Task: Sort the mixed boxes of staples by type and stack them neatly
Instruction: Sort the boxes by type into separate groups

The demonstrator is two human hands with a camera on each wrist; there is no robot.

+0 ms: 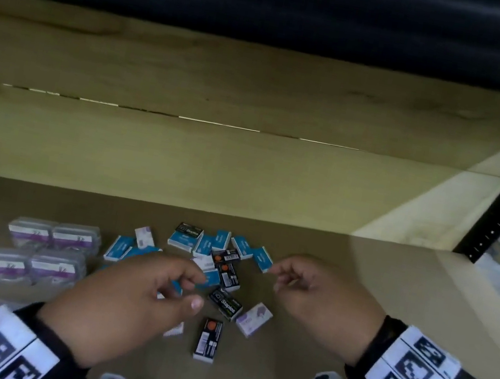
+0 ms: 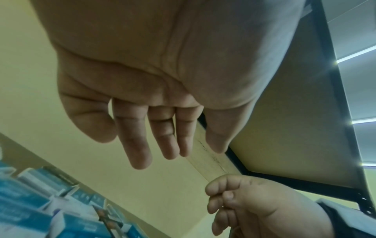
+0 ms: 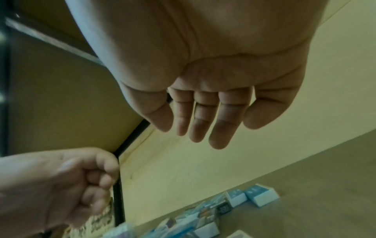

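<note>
1. the staple boxes lie in a loose jumble on the shelf board [image 1: 360,275], in the middle of the head view: blue boxes [image 1: 181,240] toward the back, black boxes [image 1: 224,303] in the centre and front, and a few white-and-purple boxes [image 1: 253,319] scattered at the edges.
2. to the left of the jumble, clear plastic cases [image 1: 30,232] with purple labels sit in tidy pairs, apart from the mix.
3. the left hand [image 1: 129,298] hovers over the near side of the pile, fingers loosely curled and holding nothing; its wrist view shows them hanging relaxed.
4. the right hand [image 1: 316,296] hovers just right of the pile, close to one blue box [image 1: 263,259], fingers also slack and empty.
5. no sorted stack of the small boxes shows yet, so the sorting looks barely begun.
6. handling, as a judgement: the boxes are small stiff card, probably dense for their size since they are packed with metal, so they should not crush under a firm pinch.
7. best hold is thumb and fingers across the two long narrow sides, lifting straight up.
8. the printed card looks smooth, so stacked boxes may slide; square each one flat on the last.
9. several boxes overlap or lean on neighbours, so take the top and outer ones first to avoid dragging others.
</note>
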